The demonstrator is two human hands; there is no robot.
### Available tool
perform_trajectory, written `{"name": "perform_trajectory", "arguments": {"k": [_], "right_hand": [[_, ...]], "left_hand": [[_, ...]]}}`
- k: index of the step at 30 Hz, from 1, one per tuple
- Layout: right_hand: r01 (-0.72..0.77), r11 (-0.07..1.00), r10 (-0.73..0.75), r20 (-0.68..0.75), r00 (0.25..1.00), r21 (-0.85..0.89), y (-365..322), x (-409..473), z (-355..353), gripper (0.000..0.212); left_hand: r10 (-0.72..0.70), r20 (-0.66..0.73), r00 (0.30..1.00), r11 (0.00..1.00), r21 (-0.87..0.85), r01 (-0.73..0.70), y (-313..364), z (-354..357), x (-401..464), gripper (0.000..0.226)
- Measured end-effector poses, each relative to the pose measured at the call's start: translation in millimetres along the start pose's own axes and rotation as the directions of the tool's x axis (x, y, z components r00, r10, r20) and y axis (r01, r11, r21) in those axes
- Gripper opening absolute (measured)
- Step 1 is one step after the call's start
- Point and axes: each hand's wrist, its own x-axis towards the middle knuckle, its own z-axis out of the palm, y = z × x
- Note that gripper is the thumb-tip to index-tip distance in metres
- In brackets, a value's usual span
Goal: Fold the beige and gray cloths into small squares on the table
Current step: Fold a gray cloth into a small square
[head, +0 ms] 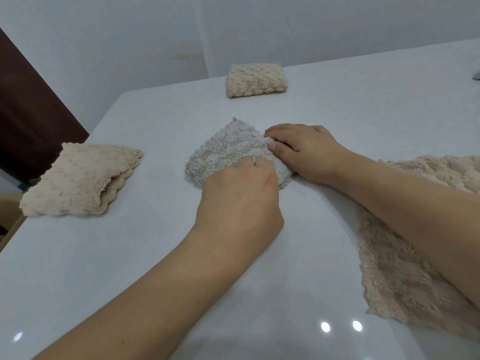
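A fluffy gray cloth [228, 149], folded small, lies at the middle of the white table [130, 268]. My left hand [239, 198] grips its near edge with curled fingers. My right hand [304, 152] pinches its right edge between thumb and fingers. One folded beige cloth [80, 178] sits at the left edge of the table. Another folded beige cloth [255, 80] sits at the far edge. A third beige cloth [394, 268] lies spread open on the right, partly under my right forearm.
A dark brown door or panel [28, 120] stands past the table's left edge. Pale walls rise behind the table. A small dark object [476, 75] shows at the far right edge of the view.
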Motion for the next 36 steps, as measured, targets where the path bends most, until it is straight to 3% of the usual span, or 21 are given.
{"name": "perform_trajectory", "arguments": {"k": [6, 10, 16, 20, 22, 24, 27, 30, 34, 36], "right_hand": [[0.003, 1.0, -0.003, -0.007, 1.0, 0.001, 1.3, 0.5, 1.5, 0.042], [0.003, 1.0, -0.003, -0.023, 1.0, 0.003, 0.7, -0.1, 0.9, 0.041], [0.007, 1.0, -0.006, -0.04, 0.999, 0.022, 0.9, -0.1, 1.4, 0.042], [-0.023, 0.998, 0.028, -0.086, 0.996, 0.056, -0.2, -1.2, 0.8, 0.041], [-0.04, 0.997, 0.048, -0.121, 0.992, 0.072, -0.4, -1.9, 0.2, 0.04], [-0.045, 0.996, 0.056, -0.135, 0.989, 0.079, -0.2, -2.3, 0.3, 0.041], [-0.052, 0.996, 0.061, -0.127, 0.99, 0.073, 0.3, -2.1, 1.0, 0.044], [-0.041, 0.997, 0.05, -0.128, 0.991, 0.072, 1.4, -2.0, 1.0, 0.044], [0.02, 0.994, -0.001, -0.172, 0.985, 0.109, -0.3, -5.1, -3.6, 0.041], [0.033, 0.989, -0.005, -0.19, 0.982, 0.144, -2.1, -7.6, -6.0, 0.032]], "left_hand": [[0.014, 0.1, 0.995, 0.999, -0.054, -0.008, -5.6, -0.9, 2.8, 0.004], [0.04, 0.122, 0.992, 0.988, -0.153, -0.021, -16.6, -2.0, 9.3, 0.019], [0.062, 0.19, 0.98, 0.979, -0.202, -0.023, -23.2, 4.2, 10.2, 0.017], [0.091, 0.266, 0.96, 0.967, -0.253, -0.022, -28.7, 5.5, 13.1, 0.031], [0.001, 0.264, 0.964, 0.913, -0.393, 0.107, -35.3, 4.0, 20.5, 0.031], [-0.17, 0.151, 0.974, 0.841, -0.493, 0.223, -44.5, 11.2, 28.0, 0.027], [-0.327, -0.055, 0.943, 0.893, -0.343, 0.29, -62.1, 30.3, 30.2, 0.039], [-0.355, 0.032, 0.934, 0.909, -0.22, 0.353, -72.3, 42.7, 30.6, 0.048], [-0.331, 0.144, 0.933, 0.845, -0.396, 0.361, -71.3, 40.7, 34.3, 0.038], [-0.339, 0.142, 0.93, 0.736, -0.577, 0.356, -71.5, 37.8, 36.1, 0.041]]}}
